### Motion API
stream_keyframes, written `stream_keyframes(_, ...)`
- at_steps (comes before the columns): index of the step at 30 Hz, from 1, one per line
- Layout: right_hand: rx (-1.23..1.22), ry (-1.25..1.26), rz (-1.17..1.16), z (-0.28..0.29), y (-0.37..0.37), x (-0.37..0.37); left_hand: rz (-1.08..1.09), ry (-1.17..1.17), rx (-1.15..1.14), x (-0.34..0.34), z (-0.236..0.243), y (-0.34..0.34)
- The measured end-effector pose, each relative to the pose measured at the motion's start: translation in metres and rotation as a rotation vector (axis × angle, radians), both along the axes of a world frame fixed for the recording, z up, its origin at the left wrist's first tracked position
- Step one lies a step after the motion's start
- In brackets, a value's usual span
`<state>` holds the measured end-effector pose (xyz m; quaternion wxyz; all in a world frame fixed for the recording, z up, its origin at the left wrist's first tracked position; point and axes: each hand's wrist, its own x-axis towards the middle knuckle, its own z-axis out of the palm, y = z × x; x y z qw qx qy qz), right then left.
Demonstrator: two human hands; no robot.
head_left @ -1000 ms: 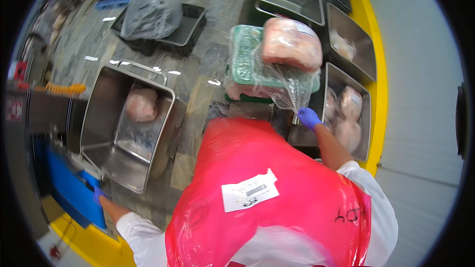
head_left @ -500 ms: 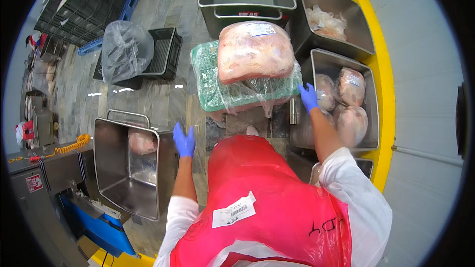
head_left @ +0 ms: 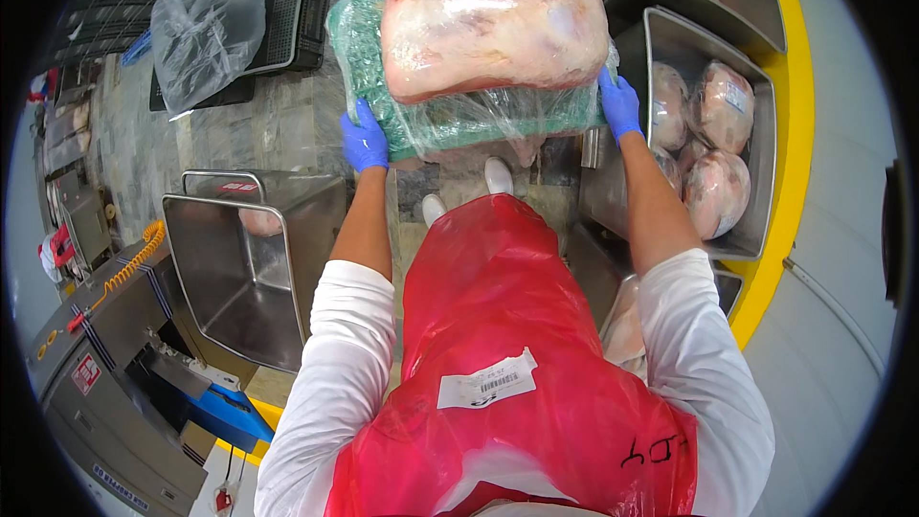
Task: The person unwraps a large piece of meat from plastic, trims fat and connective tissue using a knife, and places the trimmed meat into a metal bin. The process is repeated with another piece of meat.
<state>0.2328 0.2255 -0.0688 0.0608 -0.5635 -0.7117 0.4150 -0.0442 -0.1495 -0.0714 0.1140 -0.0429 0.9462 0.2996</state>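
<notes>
My left hand [head_left: 366, 139], in a blue glove, grips the near left edge of a green tray [head_left: 498, 124] covered in clear plastic film. At the tray's right end my right hand [head_left: 620, 103], also blue-gloved, holds the edge with its fingers partly hidden. A large plastic-wrapped block of pale pink meat [head_left: 493, 29] rests on top of the tray, with a white label at its far side. Loose film hangs along the near edge, and something pinkish shows below it.
Left stands an open steel tub [head_left: 278, 273] with wrapped meat inside. On the right, another steel tub [head_left: 766, 182] holds several wrapped meat pieces. Further left are a black crate [head_left: 304, 24] and a clear plastic bag [head_left: 208, 33]. A grey machine [head_left: 124, 412] stands at lower left.
Both hands have moved forward from apart and taken hold of the green tray's two ends. The tray and meat block appear larger and higher in view.
</notes>
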Motion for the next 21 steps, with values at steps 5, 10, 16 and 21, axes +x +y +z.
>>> stream_keyframes(5,0.042,-0.019,-0.023,-0.016,-0.06,0.03,-0.149,0.061,-0.064,-0.043,-0.007,-0.02)
stream_keyframes(10,-0.005,-0.013,-0.086,0.015,-0.178,0.036,-0.285,0.043,-0.073,-0.103,-0.022,-0.083)
stream_keyframes(16,-0.101,0.032,-0.168,0.003,-0.235,0.078,-0.356,0.013,-0.192,-0.08,-0.018,-0.133)
stream_keyframes(21,-0.059,-0.037,-0.059,-0.003,-0.203,0.12,-0.371,-0.04,-0.062,0.012,-0.016,-0.185)
